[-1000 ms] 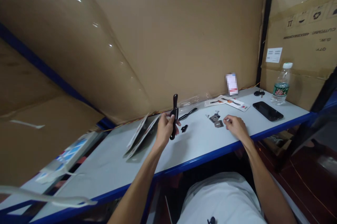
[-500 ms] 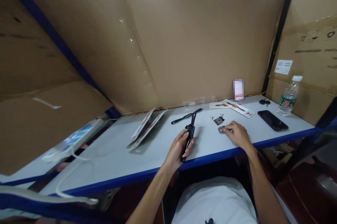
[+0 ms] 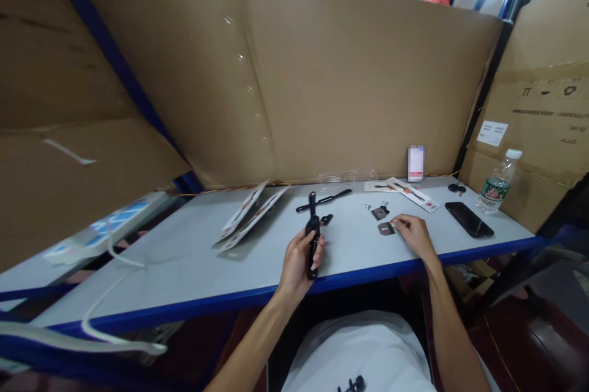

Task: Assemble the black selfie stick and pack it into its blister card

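Observation:
My left hand [image 3: 297, 260] is closed around a black spokeshave [image 3: 313, 232], held tilted up over the front of the table. A small black part [image 3: 326, 219] shows just right of its body; whether it is joined on is unclear. My right hand [image 3: 413, 235] rests at the table with its fingertips pinched at the edge of a flat steel blade [image 3: 385, 229]. What sits between those fingertips is too small to make out. Behind that blade lie another metal plate [image 3: 380, 213] and small screws [image 3: 367, 207]. A second black spokeshave [image 3: 324, 200] lies farther back.
Two blister cards [image 3: 251, 220] lean at the left, and printed cards [image 3: 414, 194] lie at the back. A propped phone [image 3: 416, 163], keys [image 3: 456, 188], a black phone [image 3: 469, 219] and a water bottle [image 3: 497, 186] are toward the right. Cardboard walls [image 3: 359, 85] surround the table.
My left hand has moved left and turned the spokeshave more upright. My right fingertips have shifted slightly up at the blade's edge. The camera view has tilted a little.

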Motion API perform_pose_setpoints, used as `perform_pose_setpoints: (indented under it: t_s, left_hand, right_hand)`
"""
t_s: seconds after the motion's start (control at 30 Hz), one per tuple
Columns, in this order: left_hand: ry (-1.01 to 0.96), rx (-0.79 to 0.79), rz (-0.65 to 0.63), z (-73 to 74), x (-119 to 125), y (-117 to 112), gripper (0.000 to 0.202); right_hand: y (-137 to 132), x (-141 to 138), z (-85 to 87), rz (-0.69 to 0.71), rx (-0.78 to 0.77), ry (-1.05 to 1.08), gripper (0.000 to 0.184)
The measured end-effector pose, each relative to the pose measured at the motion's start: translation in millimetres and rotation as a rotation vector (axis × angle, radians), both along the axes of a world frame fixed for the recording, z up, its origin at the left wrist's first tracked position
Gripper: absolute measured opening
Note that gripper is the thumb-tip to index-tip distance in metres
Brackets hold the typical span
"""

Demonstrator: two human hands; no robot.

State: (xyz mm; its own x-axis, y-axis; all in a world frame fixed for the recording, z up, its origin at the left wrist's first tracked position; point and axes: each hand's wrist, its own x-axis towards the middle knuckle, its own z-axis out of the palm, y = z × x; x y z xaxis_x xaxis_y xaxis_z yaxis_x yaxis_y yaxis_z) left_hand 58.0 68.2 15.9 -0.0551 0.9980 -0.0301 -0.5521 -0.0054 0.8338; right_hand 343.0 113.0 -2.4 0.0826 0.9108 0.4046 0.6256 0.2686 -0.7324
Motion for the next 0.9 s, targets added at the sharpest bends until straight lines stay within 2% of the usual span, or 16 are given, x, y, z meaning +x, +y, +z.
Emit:
perform_pose_setpoints:
  t_s: [0.1,0.2,0.27,0.33,0.4,0.47,0.57,0.63,0.7,0.77,0.9]
  left_hand:
    - [-0.153,0.023,0.137,-1.7,-2.2,4.0,0.021]
    - [-0.273,-0.021,0.137,-0.2,-4.4,6.8,0.016]
    - [-0.306,-0.051,0.109,1.6,-5.5,7.5,0.014]
    - [-0.323,-0.069,0.085,3.1,-6.3,7.7,0.012]
    - [-0.334,-0.077,0.067,4.0,-7.0,7.5,0.010]
    - [-0.337,-0.080,0.058,4.5,-7.7,7.2,0.012]
    - [-0.332,-0.091,0.046,5.5,-8.9,6.5,0.015]
    - [-0.322,-0.107,0.031,6.6,-9.6,6.0,0.017]
    - [-0.310,-0.125,-0.011,8.1,-10.1,5.5,0.019]
    - [-0.298,-0.142,-0.070,9.6,-10.0,4.9,0.022]
    - [-0.251,-0.156,-0.152,11.2,-8.6,4.1,0.018]
  right_hand:
    - [-0.7,0.6,1.5,-0.021,-0.003,0.157,0.037]
    - [-0.3,-2.4,5.5,-0.077,0.010,0.227,0.040]
    - [0.7,-12.8,12.4,-0.068,0.011,0.114,0.036]
    - [1.7,-34.0,22.3,0.003,-0.014,-0.098,0.027]
    - [2.8,-65.3,32.5,0.111,-0.025,-0.324,0.024]
    - [5.8,-101.5,39.8,0.230,0.032,-0.497,0.028]
    - [14.0,-148.0,42.3,0.435,0.070,-0.652,0.032]
    - [17.5,-165.8,39.4,0.518,0.044,-0.744,0.029]
    - [14.9,-171.1,35.0,0.524,0.029,-0.796,0.026]
    - [5.8,-165.2,30.8,0.476,0.040,-0.800,0.025]
    - [-15.0,-129.4,27.3,0.380,0.062,-0.714,0.025]
